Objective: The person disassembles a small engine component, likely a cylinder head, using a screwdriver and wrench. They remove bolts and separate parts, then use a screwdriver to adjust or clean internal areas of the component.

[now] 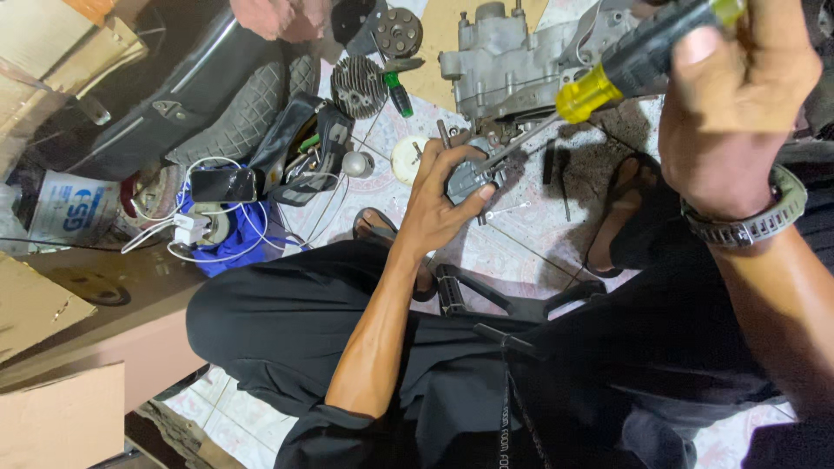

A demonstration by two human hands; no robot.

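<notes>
My left hand [439, 195] grips a small grey metal engine part [467, 178] just above the tiled floor. My right hand [738, 104], close to the camera with a watch on its wrist, is closed around the black and yellow handle of a long screwdriver [608, 78]. The screwdriver's shaft runs down to the left and its tip meets the grey part. A larger grey engine casing [512, 65] stands on the floor just beyond the part.
A finned cylinder head [358, 85] and a green-handled tool [398, 94] lie left of the casing. A motorcycle seat [217, 95], a phone [224, 184] with white cables, and cardboard [52, 304] crowd the left. Another person's hand [278, 17] shows at the top. My sandalled feet rest on the tiles.
</notes>
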